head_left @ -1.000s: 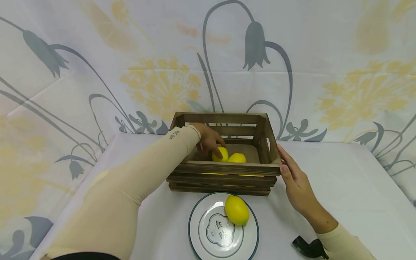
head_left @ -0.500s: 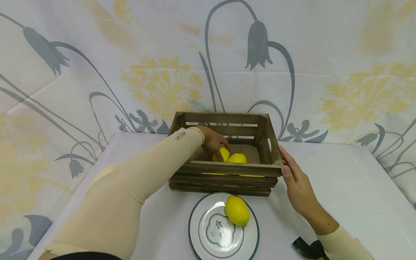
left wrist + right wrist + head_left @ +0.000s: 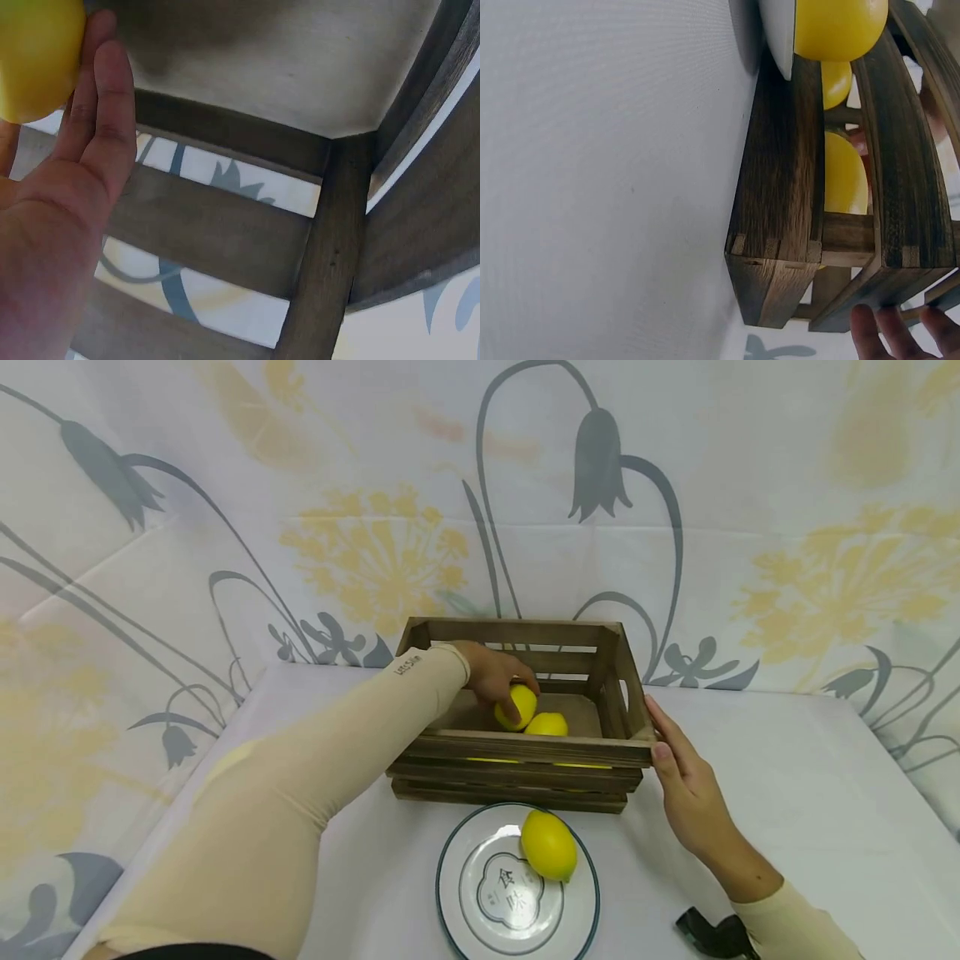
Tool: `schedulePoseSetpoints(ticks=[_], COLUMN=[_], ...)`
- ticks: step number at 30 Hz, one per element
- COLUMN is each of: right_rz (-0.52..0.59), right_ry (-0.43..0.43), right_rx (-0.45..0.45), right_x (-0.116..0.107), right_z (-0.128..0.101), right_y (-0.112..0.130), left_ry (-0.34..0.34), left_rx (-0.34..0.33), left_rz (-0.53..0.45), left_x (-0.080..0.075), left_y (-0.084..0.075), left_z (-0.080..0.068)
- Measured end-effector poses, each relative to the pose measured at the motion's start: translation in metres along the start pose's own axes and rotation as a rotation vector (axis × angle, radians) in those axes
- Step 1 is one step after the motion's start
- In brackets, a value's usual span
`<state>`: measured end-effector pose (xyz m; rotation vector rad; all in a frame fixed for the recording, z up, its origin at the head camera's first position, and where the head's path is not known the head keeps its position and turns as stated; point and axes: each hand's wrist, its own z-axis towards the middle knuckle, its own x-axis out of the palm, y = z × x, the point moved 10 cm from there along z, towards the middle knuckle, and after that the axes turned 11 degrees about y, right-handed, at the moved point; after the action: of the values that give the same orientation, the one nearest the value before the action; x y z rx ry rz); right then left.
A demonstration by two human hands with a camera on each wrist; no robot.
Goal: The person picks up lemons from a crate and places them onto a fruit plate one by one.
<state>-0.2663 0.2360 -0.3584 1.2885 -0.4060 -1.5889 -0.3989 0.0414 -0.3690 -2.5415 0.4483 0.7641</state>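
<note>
A wooden slatted crate [image 3: 517, 752] stands on the white table. My left hand [image 3: 501, 681] reaches inside it and grips a yellow lemon [image 3: 517, 707], raised a little off the crate floor. The left wrist view shows that lemon [image 3: 34, 56] against my fingers [image 3: 101, 112]. A second lemon [image 3: 547, 724] lies in the crate beside it. My right hand [image 3: 678, 768] rests with straight fingers against the crate's right end; its fingertips [image 3: 889, 330] show at the crate corner [image 3: 780, 300]. A third lemon [image 3: 549, 845] sits on a white plate [image 3: 517, 883] in front of the crate.
A black object [image 3: 716, 935] lies by my right forearm at the lower right. A flower-patterned cloth [image 3: 480, 502] hangs behind the table. White tabletop [image 3: 810, 793] lies to the right of the crate.
My left hand has closed round the lemon and lifted it slightly up and to the right inside the crate. The right hand has stayed on the crate's end.
</note>
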Motion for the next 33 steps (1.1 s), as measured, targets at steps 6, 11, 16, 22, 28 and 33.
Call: schedulePoseSetpoints(ticks=[6,11,16,22,28,33], right_rz=[-0.002,-0.02,-0.038,-0.034,-0.049,-0.045], right_ry=[0.0,-0.004,-0.005,-0.001,-0.009,-0.013], right_rx=[-0.003,0.006,0.015,0.013,0.015,0.011], right_x=[0.0,0.0,-0.001,-0.001,-0.004,-0.006], right_z=[0.0,0.0,-0.001,0.0,0.002,0.003], right_y=[0.001,0.003,0.003,0.0,-0.002,-0.001], left_ry=[-0.02,-0.052,-0.099,-0.204,-0.306,-0.382], left_rx=[0.034,0.064,0.124,0.172,0.288,0.368], left_rz=[-0.087,-0.104,-0.055,-0.121,-0.17,-0.176], left_x=[-0.006,-0.008,-0.015,-0.029,-0.04,-0.047], left_y=[0.001,0.002,-0.004,-0.011,-0.024,-0.034], left_z=[-0.008,-0.017,-0.028,-0.046,-0.068,-0.083])
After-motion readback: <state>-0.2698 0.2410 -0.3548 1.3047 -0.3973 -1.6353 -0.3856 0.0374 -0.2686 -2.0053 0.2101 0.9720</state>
